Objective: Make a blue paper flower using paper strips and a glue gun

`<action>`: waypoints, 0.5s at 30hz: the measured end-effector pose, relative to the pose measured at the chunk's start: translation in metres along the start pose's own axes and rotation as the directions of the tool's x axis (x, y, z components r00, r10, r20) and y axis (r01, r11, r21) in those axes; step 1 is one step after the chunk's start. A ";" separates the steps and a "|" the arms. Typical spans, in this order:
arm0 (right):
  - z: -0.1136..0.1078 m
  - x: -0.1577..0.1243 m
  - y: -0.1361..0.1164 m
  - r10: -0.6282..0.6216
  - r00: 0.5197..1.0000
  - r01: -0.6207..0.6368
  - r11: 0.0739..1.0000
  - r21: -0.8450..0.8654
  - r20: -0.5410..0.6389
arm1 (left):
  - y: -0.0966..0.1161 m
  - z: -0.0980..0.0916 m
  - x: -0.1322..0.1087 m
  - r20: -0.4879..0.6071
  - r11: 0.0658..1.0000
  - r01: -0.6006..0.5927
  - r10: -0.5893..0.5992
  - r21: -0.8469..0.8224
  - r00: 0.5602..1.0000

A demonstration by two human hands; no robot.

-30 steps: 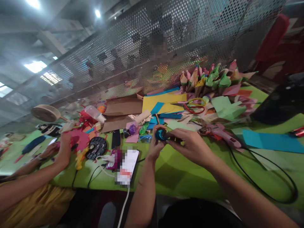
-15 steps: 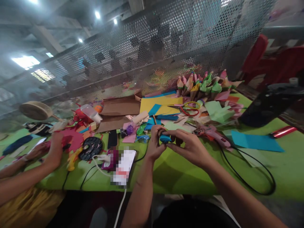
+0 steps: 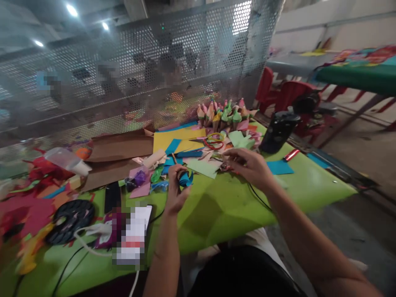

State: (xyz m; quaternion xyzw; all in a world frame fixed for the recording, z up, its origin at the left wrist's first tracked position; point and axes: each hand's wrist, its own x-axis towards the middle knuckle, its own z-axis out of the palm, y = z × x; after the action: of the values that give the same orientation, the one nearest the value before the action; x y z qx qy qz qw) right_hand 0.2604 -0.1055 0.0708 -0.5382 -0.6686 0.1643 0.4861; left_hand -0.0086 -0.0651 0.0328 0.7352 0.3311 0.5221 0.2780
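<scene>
My left hand (image 3: 175, 190) is closed on a small blue rolled paper piece (image 3: 185, 180), held just above the green table (image 3: 216, 206). My right hand (image 3: 250, 166) has left the blue piece and lies further right, its fingers curled down over a pink glue gun (image 3: 227, 167). The hand hides most of the gun. The gun's black cable (image 3: 258, 199) trails out from under my wrist toward the table's front edge.
Coloured paper sheets (image 3: 173, 138), paper cones (image 3: 221, 113) and scissors (image 3: 215, 141) crowd the back of the table before a perforated metal screen (image 3: 154, 62). A black phone (image 3: 111, 197), a black disc (image 3: 69, 214) and a charging phone (image 3: 133, 235) lie left. A black bag (image 3: 276, 132) stands right.
My view has swung right, so the neighbour's arms are out of view. My right hand let go of the blue piece and moved right onto the glue gun. The left hand keeps the piece.
</scene>
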 end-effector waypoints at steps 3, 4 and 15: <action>-0.026 -0.003 0.027 0.161 0.987 -0.140 0.920 -0.366 0.028 | 0.005 -0.001 0.000 0.009 0.999 0.003 -0.003 -0.033 1.000; -0.030 -0.005 0.035 0.222 0.974 -0.171 0.862 -0.477 0.052 | 0.005 0.000 0.000 0.012 0.999 0.005 -0.004 -0.039 1.000; -0.014 -0.005 0.080 0.527 0.845 -0.390 0.724 -0.569 0.091 | 0.007 0.003 -0.004 0.033 0.999 -0.035 0.036 -0.029 0.999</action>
State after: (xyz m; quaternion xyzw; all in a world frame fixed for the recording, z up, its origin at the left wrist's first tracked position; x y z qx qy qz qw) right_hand 0.3165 -0.0845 0.0161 -0.7753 -0.5868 0.1548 0.1753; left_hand -0.0055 -0.0732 0.0351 0.7455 0.3059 0.5191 0.2849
